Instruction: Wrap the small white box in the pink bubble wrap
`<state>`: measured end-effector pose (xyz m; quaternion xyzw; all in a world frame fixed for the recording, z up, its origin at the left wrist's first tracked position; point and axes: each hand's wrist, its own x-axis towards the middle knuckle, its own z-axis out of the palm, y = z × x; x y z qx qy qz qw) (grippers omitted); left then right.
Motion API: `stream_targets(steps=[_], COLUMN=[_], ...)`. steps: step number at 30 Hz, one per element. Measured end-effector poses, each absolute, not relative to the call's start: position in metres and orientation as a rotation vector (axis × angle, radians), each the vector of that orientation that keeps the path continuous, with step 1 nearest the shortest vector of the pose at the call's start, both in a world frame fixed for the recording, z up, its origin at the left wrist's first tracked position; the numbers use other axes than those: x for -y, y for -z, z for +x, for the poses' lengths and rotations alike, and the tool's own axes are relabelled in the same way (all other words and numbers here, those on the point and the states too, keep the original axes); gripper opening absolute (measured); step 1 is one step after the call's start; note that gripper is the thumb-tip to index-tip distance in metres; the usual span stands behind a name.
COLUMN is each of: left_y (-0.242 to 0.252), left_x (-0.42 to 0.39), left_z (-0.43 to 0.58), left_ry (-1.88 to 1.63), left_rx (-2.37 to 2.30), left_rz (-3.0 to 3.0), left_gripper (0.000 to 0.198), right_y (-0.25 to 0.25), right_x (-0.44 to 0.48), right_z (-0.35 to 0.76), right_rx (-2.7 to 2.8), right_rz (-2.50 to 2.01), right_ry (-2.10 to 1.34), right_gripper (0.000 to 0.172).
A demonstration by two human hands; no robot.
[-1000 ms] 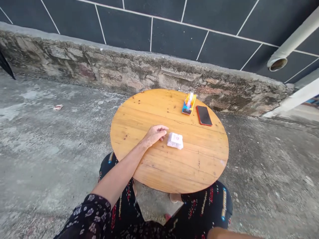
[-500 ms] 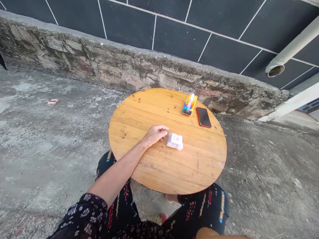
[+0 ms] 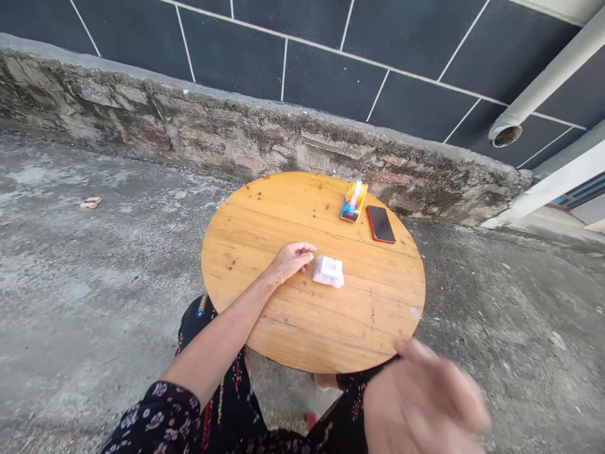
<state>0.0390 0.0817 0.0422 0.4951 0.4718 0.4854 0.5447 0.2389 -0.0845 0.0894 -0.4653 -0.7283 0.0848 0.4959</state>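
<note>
On the round wooden table [image 3: 265, 221] lies a small white and pale pink wrapped packet [image 3: 328, 272] with a printed label on top. My left hand [image 3: 293, 261] rests on the wood just left of the packet, its fingers slightly curled and apart, holding nothing. At the lower right, my right hand [image 3: 420, 397] is in the air near the table's front edge, blurred by motion, with its fingers spread and nothing visible in it. A yellow and blue tape dispenser [image 3: 353, 202] stands at the back of the table. Beside it is a dark phone [image 3: 380, 224] with a red edge.
A low stone wall base [image 3: 212, 135] under dark tiles runs behind the table. A grey pipe [image 3: 524, 104] comes down at the upper right. On the concrete floor at left lies a small crumpled pack [image 3: 91, 202]. My knees are under the table's front edge.
My right hand has risen into view at the lower right, where only part of the arm showed before. My left hand stays beside the packet. The view has shifted slightly.
</note>
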Motion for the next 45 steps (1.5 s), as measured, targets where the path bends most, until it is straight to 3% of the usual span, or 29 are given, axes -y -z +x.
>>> stream_targets(steps=[4, 7, 14, 22, 28, 35, 45], left_y=[-0.042, -0.041, -0.035, -0.043, -0.048, -0.048, -0.044], left_x=[-0.081, -0.082, -0.082, -0.078, -0.076, -0.079, -0.081], left_z=[0.04, 0.039, 0.039, 0.04, 0.042, 0.04, 0.039], left_ry=[-1.13, -1.06, -0.989, -0.926, -0.94, -1.081, -1.117], left_rx=[-1.13, -1.099, -1.045, -1.037, -1.077, -1.259, -1.258], left_rz=[1.199, 1.226, 1.309, 1.334, 1.287, 1.158, 1.146], left_gripper=[0.026, 0.031, 0.038, 0.035, 0.035, 0.019, 0.021], right_y=[-0.079, -0.057, -0.023, -0.018, -0.011, -0.015, -0.023], right_x=[0.046, 0.013, -0.001, 0.001, 0.003, 0.009, 0.01], right_z=[0.254, 0.266, 0.252, 0.243, 0.251, 0.253, 0.25], right_rx=[1.618, 1.561, 1.62, 1.62, 1.469, 1.541, 1.619], right_rz=[-1.173, -1.355, -1.268, -1.245, -1.303, -1.381, -1.362], right_ry=[-0.334, -0.509, -0.841, -0.776, -0.744, -0.694, -0.645], right_gripper=[0.022, 0.032, 0.045, 0.044, 0.031, 0.018, 0.016])
